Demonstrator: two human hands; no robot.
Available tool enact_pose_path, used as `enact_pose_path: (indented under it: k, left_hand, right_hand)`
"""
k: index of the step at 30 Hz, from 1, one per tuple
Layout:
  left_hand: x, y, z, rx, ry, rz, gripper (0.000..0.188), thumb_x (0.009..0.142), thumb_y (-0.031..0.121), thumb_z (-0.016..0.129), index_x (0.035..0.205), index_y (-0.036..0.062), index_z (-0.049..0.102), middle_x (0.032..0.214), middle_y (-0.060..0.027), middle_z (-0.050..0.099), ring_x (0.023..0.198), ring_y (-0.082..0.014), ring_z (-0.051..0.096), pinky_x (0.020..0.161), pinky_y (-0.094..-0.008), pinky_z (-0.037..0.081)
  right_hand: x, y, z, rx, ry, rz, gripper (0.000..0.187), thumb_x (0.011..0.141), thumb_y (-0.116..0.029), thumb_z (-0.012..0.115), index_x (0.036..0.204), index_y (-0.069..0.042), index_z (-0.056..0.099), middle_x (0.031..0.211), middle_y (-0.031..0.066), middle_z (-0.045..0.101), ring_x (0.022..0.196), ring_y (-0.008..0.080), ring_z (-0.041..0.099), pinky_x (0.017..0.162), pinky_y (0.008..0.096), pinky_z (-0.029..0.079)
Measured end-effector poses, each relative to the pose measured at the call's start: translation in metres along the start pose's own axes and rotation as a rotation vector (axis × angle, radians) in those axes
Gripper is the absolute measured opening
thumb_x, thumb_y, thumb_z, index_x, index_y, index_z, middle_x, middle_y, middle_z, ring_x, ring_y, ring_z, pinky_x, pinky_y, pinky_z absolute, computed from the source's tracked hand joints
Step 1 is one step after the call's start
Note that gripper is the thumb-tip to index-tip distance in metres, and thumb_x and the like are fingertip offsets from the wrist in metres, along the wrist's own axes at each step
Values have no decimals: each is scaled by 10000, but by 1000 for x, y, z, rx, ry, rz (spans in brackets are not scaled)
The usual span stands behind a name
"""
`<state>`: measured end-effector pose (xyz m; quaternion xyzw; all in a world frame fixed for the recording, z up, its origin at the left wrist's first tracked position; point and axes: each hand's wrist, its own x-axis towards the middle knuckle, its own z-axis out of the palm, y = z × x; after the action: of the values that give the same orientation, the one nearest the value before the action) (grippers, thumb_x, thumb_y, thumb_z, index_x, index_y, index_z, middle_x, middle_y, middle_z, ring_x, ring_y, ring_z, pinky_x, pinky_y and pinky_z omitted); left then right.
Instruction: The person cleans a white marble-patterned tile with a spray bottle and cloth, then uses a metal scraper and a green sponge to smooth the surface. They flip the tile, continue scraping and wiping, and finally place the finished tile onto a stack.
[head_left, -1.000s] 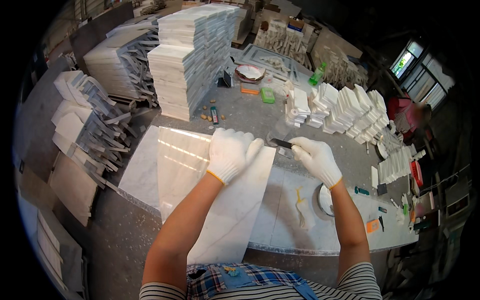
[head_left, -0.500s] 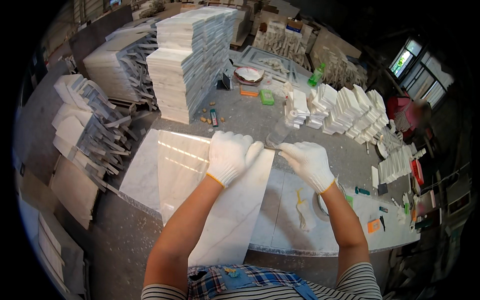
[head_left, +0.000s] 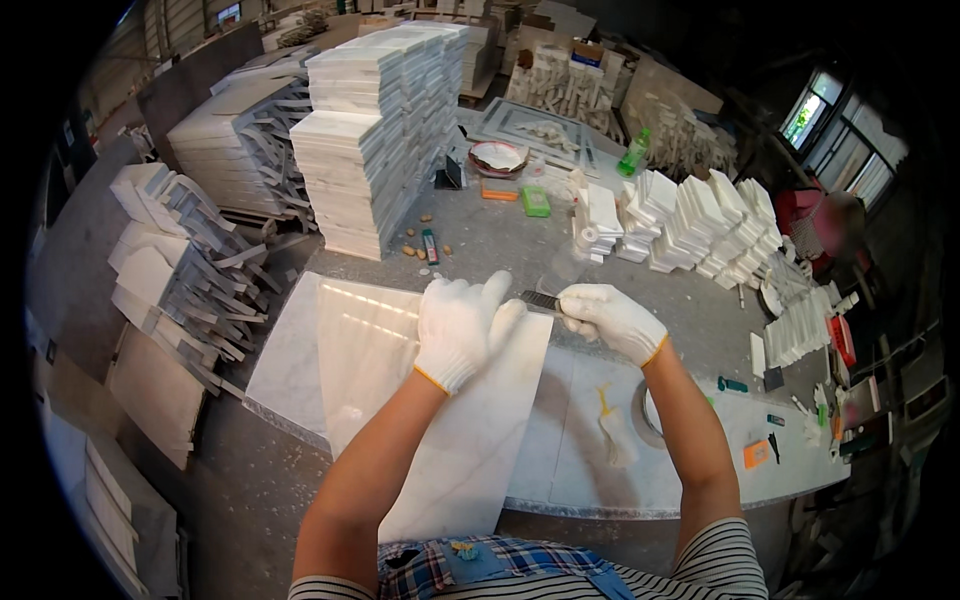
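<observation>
A white polished marble slab (head_left: 465, 440) lies in front of me, its narrower end toward my body. My left hand (head_left: 458, 330), in a white knit glove, is over the slab's far edge. Its fingers are bent at that edge, with the index finger and thumb apart from the rest. My right hand (head_left: 612, 322), gloved the same way, pinches a short, dark, flat file (head_left: 540, 300) with a ridged face. The file sits at the slab's far right corner, between my hands. Whether it touches the stone is hard to make out.
Tall stacks of marble tiles (head_left: 345, 150) rise at the far left of the bench. Smaller white pieces (head_left: 690, 225) stand in rows at the right. A green bottle (head_left: 634, 152), a plate (head_left: 498, 157) and a green box (head_left: 535, 201) lie beyond. A person (head_left: 815, 225) is at the far right.
My right hand has shifted slightly, and more of the file's ridged face now shows. The left index finger has lifted away from the thumb. The whole view has tilted a little.
</observation>
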<state>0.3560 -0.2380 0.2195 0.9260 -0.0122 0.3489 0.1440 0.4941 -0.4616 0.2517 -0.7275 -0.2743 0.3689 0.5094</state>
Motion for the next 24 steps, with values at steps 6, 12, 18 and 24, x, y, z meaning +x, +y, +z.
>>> enact_pose_path:
  k: [6,12,18,24]
  left_hand:
    - [-2,-1,-1,-5,72,24,358,914,408,686,1118,113,685,670,-87,669,654,-294,654,670,-467,460]
    - [-2,-2,3,-19,39,18,423,813,488,756,1024,126,693,667,-79,663,648,-287,652,661,-453,459]
    - [-2,0,2,15,26,50,568,712,588,804,1063,150,716,681,-67,667,667,-277,660,664,-443,460]
    - [-3,-2,6,19,41,57,612,704,608,803,1121,165,735,689,-61,675,670,-265,662,680,-436,460]
  right_hand:
    - [17,1,-5,83,-172,2,481,1018,-306,673,1398,-12,684,804,-56,535,680,52,395,579,228,311]
    - [26,-3,-3,167,-243,39,461,1000,-249,676,1379,14,691,765,-61,513,651,52,387,559,227,293]
    - [22,-7,-2,132,-158,62,433,979,-205,669,1310,72,707,780,-26,569,625,50,397,529,236,280]
    - [19,-3,-3,183,-153,45,417,977,-172,666,1307,79,708,784,-22,581,632,47,402,527,226,281]
